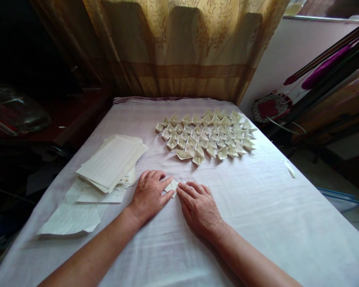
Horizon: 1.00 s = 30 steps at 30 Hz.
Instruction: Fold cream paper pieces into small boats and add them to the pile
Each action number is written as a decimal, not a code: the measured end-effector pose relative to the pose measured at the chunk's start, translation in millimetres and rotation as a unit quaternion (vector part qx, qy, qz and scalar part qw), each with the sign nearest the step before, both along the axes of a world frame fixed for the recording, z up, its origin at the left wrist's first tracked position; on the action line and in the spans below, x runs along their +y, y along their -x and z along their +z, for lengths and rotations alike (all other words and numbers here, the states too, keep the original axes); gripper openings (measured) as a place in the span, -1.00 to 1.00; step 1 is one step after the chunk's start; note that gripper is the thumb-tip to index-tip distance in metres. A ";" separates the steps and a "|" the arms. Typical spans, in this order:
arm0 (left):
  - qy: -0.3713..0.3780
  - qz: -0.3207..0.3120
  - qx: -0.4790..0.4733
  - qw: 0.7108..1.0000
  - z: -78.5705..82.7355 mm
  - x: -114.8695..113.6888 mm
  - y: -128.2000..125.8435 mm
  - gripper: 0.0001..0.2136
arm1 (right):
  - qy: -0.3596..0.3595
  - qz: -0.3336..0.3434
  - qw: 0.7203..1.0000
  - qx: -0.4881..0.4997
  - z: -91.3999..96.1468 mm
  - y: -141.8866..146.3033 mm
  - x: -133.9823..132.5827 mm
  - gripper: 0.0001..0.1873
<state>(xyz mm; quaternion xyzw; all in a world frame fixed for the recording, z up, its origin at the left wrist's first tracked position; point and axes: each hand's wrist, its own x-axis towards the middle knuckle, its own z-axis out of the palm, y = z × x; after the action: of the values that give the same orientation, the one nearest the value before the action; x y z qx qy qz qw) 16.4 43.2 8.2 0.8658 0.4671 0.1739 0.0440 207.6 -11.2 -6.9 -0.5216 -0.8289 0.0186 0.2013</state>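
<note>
A small folded piece of white paper lies flat on the white cloth between my hands. My left hand holds it down from the left, thumb and forefinger pressed on it and the other fingers curled. The fingertips of my right hand, held close together, press on its right corner. Beyond my hands stand many small folded paper boats, packed in rows. Left of my left hand lies a stack of printed paper sheets, with a loose creased sheet sticking out at the near side.
A white cloth covers the table. Gold curtains hang behind its far edge. A small whitish strip lies near the right edge. To the left is a dark cabinet with a clear plastic-wrapped thing; a patterned bag hangs at right.
</note>
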 end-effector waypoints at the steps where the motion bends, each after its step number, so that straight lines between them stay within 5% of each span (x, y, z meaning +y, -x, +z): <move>1: -0.002 0.005 0.000 1.000 -0.7 -1.5 -0.6 -0.69 | 0.006 0.003 1.000 -0.003 1.7 0.3 0.6 -0.65; 17: -0.017 0.033 -0.015 0.999 -15.1 -4.0 -0.9 -0.66 | 0.037 -0.013 0.998 -0.050 11.5 9.6 18.0 -0.61; 30: 0.002 0.040 -0.037 0.999 -18.9 1.3 3.2 -0.66 | 0.034 0.058 0.997 -0.024 14.6 -6.3 20.8 -0.68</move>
<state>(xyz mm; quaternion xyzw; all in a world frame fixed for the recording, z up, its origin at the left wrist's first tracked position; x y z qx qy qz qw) 13.2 44.5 -10.7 0.8396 0.4993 0.2064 0.0555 213.9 9.6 7.7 -0.4793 -0.8613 0.0459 0.1625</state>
